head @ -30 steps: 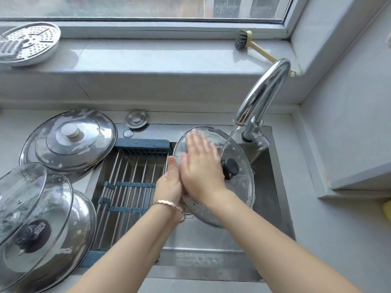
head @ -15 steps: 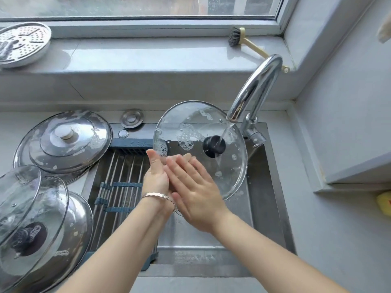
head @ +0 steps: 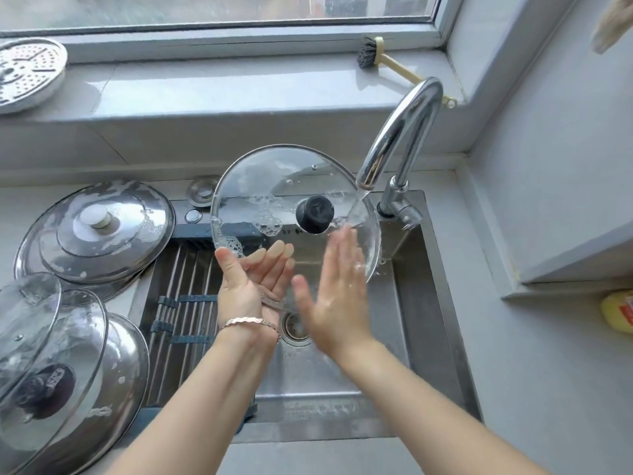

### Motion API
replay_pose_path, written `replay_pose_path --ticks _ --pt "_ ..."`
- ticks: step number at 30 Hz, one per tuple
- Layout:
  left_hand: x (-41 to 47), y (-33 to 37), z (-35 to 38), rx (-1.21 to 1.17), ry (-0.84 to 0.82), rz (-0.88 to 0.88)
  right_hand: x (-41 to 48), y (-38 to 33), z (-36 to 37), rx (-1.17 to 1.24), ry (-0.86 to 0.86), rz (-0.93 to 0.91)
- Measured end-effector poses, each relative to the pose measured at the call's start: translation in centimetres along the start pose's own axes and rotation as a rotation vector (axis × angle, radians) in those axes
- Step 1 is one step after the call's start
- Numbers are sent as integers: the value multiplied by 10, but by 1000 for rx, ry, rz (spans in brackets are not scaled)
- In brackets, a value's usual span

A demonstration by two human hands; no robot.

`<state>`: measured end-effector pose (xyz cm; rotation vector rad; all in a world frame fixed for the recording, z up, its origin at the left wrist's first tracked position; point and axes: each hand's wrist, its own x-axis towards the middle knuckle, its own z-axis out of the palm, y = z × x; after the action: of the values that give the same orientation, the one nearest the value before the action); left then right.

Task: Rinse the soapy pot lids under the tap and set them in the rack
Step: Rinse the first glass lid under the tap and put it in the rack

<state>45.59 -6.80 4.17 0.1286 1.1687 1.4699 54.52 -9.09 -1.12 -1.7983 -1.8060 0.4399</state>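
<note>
Nearest, at the left on the tabletop point(head: 513, 371), a stack of lids point(head: 51, 354) leans over, glass ones on top of steel, still flecked with foam. Over the sink point(head: 431, 303) two bare forearms reach in. The left hand point(head: 246, 286), with a bracelet point(head: 250, 322) at the wrist, is turned palm up and grips the lower rim of the glass lid point(head: 274, 180), thumb on the near face and outstretched fingers behind the glass. The right hand point(head: 334, 296) is spread flat with straight fingers, a little blurred, its fingertips touching the lid's wet face just below and right of the knob point(head: 315, 214). The lid stands on edge above the basin, leaning back, its round face and black knob turned toward the person and upward. Suds cling to its left and lower part. Left of the hands the rack point(head: 181, 286) lies across the sink, and the drain point(head: 296, 325) shows between the wrists. Farther left a soapy steel lid point(head: 96, 231) rests on the tabletop. The tap point(head: 400, 138) arches over from the right and its stream lands on the lid right of the knob. On the window sill point(head: 222, 90) lie a brush point(head: 368, 53) and a perforated plate point(head: 27, 73).
</note>
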Motion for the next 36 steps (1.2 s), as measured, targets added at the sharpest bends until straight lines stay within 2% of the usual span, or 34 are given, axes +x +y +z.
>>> replay_pose_path --ticks 2,3,4,8,9,13,15,18,21,23,25,28,30,31,36 --pt "-3 1 -2 0 11 8 20 11 -11 99 -42 290" --pt "-4 2 -3 -4 17 5 24 13 -16 116 -60 369" --pt "-4 2 -4 -7 22 -1 22 9 -18 101 -77 373" --pt "-2 2 -5 -15 23 -24 -10 -10 -7 -54 -83 -60" --pt "-3 2 -6 -9 23 -26 -6 -5 -9 -60 -75 -78" --pt "-5 3 -9 -8 36 -29 26 18 -23 1 -124 315" --pt "-4 2 -10 -1 45 -33 15 7 -20 -23 -138 223" --pt "-3 -3 -11 20 46 -46 -11 -1 -7 -89 -144 -113" --pt "-2 -5 -13 21 41 -53 -4 24 -11 -86 -113 -217" --pt "-1 -4 -16 20 37 -57 3 40 -18 -20 -144 -104" --pt "1 -4 -21 34 32 -93 12 61 -22 162 -154 194" --pt "1 -10 -30 72 18 -194 31 82 -42 686 -118 634" --pt "5 -18 -35 96 8 -292 38 87 -58 1029 -138 801" --pt "7 -23 -37 126 8 -345 38 88 -63 1081 -143 802" --pt "23 -43 -44 483 -21 -565 35 83 -79 997 -126 623"
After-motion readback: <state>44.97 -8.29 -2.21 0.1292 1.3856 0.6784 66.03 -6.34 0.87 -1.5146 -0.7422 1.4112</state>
